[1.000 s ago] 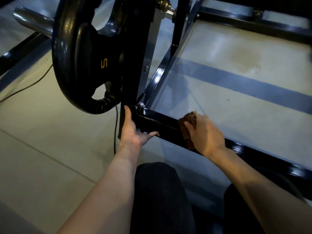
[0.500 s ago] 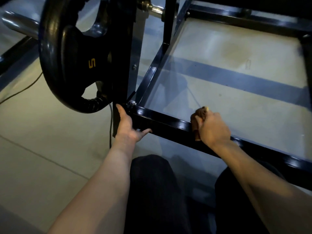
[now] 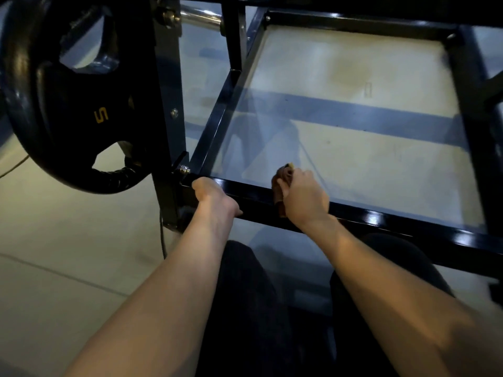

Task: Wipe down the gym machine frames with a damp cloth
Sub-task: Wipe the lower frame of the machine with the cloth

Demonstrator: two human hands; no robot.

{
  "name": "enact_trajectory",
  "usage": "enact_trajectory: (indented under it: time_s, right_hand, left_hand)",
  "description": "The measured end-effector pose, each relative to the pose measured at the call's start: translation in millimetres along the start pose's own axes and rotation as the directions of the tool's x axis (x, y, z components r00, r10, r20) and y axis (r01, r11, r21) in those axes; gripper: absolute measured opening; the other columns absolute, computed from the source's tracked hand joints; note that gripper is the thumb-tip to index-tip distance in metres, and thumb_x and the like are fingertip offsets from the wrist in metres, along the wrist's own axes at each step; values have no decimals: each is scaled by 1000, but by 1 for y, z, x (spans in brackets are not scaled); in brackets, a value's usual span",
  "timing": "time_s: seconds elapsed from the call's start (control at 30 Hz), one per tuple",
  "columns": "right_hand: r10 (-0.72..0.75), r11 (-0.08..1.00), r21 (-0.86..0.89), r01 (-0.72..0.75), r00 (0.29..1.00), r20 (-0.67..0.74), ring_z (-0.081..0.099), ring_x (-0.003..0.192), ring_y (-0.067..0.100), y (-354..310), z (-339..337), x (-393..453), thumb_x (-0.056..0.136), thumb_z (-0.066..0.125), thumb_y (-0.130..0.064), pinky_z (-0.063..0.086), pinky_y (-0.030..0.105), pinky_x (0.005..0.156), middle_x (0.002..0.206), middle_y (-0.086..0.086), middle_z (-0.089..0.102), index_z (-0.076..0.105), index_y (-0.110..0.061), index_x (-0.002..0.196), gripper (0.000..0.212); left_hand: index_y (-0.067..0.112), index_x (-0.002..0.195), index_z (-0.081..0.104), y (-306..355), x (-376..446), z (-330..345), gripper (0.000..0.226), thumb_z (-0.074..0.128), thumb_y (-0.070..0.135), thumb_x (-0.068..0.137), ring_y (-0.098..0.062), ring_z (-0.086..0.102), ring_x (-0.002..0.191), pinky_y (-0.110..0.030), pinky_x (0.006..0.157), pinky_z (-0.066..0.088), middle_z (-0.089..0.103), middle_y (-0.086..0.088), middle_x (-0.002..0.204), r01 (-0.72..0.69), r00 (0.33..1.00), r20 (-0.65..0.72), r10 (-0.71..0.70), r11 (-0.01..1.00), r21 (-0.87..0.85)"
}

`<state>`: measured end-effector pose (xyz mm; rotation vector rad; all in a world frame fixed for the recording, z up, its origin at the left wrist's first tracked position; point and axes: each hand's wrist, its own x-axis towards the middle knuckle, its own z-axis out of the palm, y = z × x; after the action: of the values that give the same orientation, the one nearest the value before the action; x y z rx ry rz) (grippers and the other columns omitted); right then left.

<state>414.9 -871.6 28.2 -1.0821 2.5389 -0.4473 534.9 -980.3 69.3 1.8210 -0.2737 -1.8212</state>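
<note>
A glossy black machine frame (image 3: 381, 216) lies low over the floor, its near bar running from the left corner down to the right. My right hand (image 3: 304, 197) grips a brown cloth (image 3: 281, 186) bunched over that bar, fingers curled round cloth and bar. My left hand (image 3: 213, 195) grips the same bar near its left corner, fingers curled over the top and thumb on the near face. Most of the cloth is hidden under my right hand.
A black weight plate (image 3: 62, 104) marked 5 hangs on a chrome sleeve at the left, beside a black upright post (image 3: 166, 110). A cable (image 3: 163, 246) runs down by the post. Other frame bars cross at the far (image 3: 353, 23) and right (image 3: 473, 126) sides. My knees sit below.
My left hand went from lying flat at the corner post to gripping the bar. My right hand slid the cloth along the bar, away from the corner, then a little back toward it.
</note>
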Motion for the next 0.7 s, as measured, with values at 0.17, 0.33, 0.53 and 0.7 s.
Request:
enact_trajectory:
  time_s: [0.17, 0.33, 0.53, 0.7]
  right_hand:
    - [-48, 987, -150, 53, 998, 41, 63, 111, 38, 34, -19, -17, 107, 44, -51, 48, 46, 82, 128, 12, 55, 52, -17, 135, 44]
    - [97, 994, -47, -98, 995, -9, 60, 111, 44, 41, -22, 1, 109, 45, -44, 44, 46, 82, 125, 19, 54, 53, -7, 128, 42]
    - [-5, 989, -147, 9, 1000, 28, 63, 106, 39, 52, -27, -32, 108, 42, -52, 46, 44, 76, 126, 11, 53, 51, -16, 132, 44]
    - [97, 994, -49, -99, 994, -43, 61, 109, 43, 51, -28, -14, 108, 47, -41, 46, 47, 82, 125, 17, 53, 53, -9, 128, 38]
  left_hand:
    - [13, 161, 22, -18, -24, 14, 61, 29, 39, 107, -50, 19, 151, -67, 122, 11, 25, -20, 164, 169, 985, 5, -171, 968, -187]
    - [9, 161, 19, -15, -27, 13, 70, 36, 44, 103, -55, 12, 150, -70, 121, 12, 22, -26, 163, 199, 980, 52, -193, 957, -212]
    - [11, 162, 16, -22, -27, 17, 72, 37, 46, 103, -55, 8, 151, -67, 123, 13, 16, -26, 165, 168, 986, 20, -167, 962, -217]
    - [12, 162, 22, -21, -21, 15, 78, 43, 51, 98, -54, 9, 151, -67, 122, 16, 20, -25, 164, 174, 981, 107, -160, 976, -133]
